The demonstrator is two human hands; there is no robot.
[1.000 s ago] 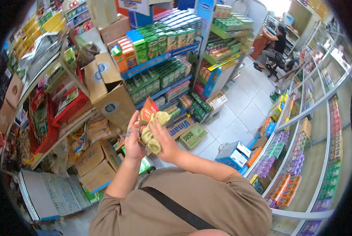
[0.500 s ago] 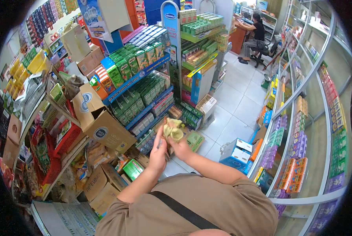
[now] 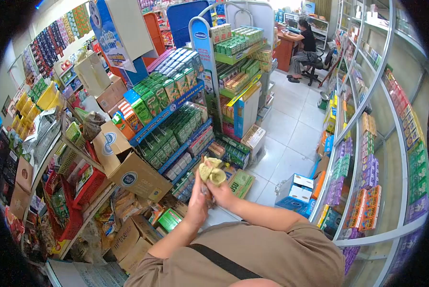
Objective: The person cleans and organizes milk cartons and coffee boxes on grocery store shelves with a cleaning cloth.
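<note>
A crumpled yellow-green cloth [image 3: 212,173] is bunched between my two hands, in front of my chest at the middle of the view. My left hand [image 3: 197,198] presses against it from the left, with the fingers pointing up. From the right, my right hand [image 3: 219,192] is closed round the lower part of the cloth. Just beyond the hands stands a blue-edged shelf rack [image 3: 169,107] stacked with green drink cartons [image 3: 152,103]. A green and tan carton [image 3: 241,183] lies on the floor to the right of my hands.
Open cardboard boxes [image 3: 140,177] and red baskets [image 3: 73,215] stand on the left. A glass-fronted cabinet [image 3: 355,162] runs along the right, with a blue and white box [image 3: 295,191] at its foot. A person [image 3: 306,45] sits on a chair at the far end of the tiled aisle [image 3: 284,138].
The view has shifted slightly, so the shelves and boxes appear a little lower. Both hands are still together round the cloth, which has turned slightly.
</note>
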